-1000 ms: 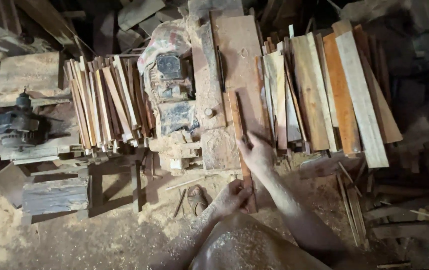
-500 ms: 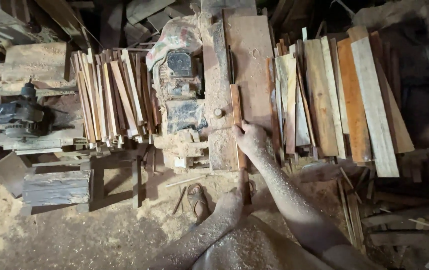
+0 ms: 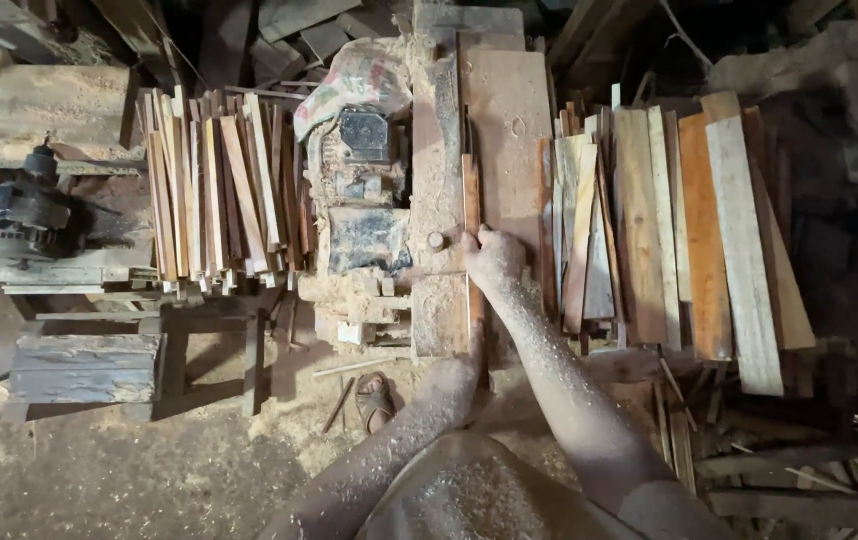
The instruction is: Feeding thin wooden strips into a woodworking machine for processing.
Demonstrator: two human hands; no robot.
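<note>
Sawdust coats both forearms as they reach up from the bottom centre of the frame to a long, reddish-brown metal saw tabletop (image 3: 509,130) running vertically through the upper middle. A narrow, long wooden strip (image 3: 471,200) lies lengthwise on that tabletop, just left of its centre. The right hand (image 3: 494,258) rests on top of the strip's nearer part, fingers curled down over it and pressing it flat. The left hand (image 3: 471,350) sits lower, at the near end of the same strip at the tabletop's edge; it is largely hidden behind the right forearm, so whether its fingers are closed on the wood I cannot tell.

Just left of the tabletop stands a dusty grey electric motor (image 3: 364,175) with a crumpled printed sack (image 3: 364,80) draped over its top. Further left, a stack of thin pale wooden slats (image 3: 214,190) lies side by side, and at the far left edge sits a dark hand-held power tool (image 3: 14,210) on a plank. To the right of the tabletop, wide wooden boards (image 3: 699,230), some orange-brown and some pale, lie in a row. A worn sandal (image 3: 376,400) rests on the sawdust-covered floor (image 3: 129,470) below the motor.
</note>
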